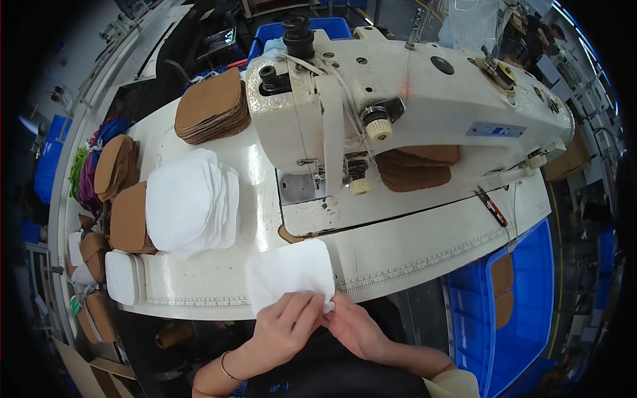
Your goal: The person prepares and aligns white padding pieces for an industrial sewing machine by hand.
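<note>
A white square fabric piece with rounded corners (289, 268) lies partly over the front edge of the sewing table. Both my hands pinch its near right corner, which looks bunched between the fingertips. My left hand (285, 325) has its fingers bent over the cloth's near edge. My right hand (355, 325) grips the same corner from the right, thumb and finger meeting there. Beyond the cloth stands a white industrial sewing machine (411, 99), its needle area (317, 176) apart from my hands. To the left is a stack of white fabric pieces (186, 202).
Brown fabric stacks (209, 106) stand on the table's left and behind; more brown pieces (418, 169) lie under the machine arm. Red-handled snips (491, 205) rest at the right. A printed ruler (411, 264) follows the front edge. A blue bin (524, 292) stands below right.
</note>
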`<state>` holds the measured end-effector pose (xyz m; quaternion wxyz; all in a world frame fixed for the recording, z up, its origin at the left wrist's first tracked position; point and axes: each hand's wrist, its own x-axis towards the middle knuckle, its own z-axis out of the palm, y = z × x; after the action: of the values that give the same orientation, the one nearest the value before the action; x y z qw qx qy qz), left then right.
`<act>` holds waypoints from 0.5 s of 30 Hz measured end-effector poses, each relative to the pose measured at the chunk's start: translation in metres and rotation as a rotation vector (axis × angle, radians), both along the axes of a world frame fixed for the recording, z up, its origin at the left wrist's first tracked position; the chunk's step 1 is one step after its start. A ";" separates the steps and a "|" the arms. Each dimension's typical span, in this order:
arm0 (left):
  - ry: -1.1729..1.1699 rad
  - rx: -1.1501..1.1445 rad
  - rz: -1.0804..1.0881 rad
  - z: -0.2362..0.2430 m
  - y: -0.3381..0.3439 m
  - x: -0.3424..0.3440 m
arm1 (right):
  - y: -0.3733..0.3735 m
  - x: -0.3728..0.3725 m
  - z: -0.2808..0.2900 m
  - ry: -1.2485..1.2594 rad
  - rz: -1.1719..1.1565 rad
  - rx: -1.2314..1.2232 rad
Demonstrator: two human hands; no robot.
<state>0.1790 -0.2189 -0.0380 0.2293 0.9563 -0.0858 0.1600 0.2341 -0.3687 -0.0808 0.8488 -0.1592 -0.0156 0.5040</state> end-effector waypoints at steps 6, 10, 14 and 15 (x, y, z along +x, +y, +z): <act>0.011 -0.222 -0.025 -0.001 0.006 0.001 | -0.003 0.004 0.021 -0.448 0.125 -0.384; -0.021 -0.153 0.002 -0.002 0.002 -0.001 | -0.005 0.007 0.019 -0.546 0.135 -0.464; -0.007 -0.279 0.026 -0.004 0.006 0.000 | -0.007 0.007 0.019 -0.555 0.187 -0.546; 0.057 -0.439 0.095 -0.004 0.008 0.000 | -0.006 0.005 0.018 -0.555 0.187 -0.546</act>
<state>0.1794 -0.2111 -0.0421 0.4266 0.8905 0.0025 0.1583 0.2395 -0.3752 -0.0627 0.6892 -0.5070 -0.1243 0.5024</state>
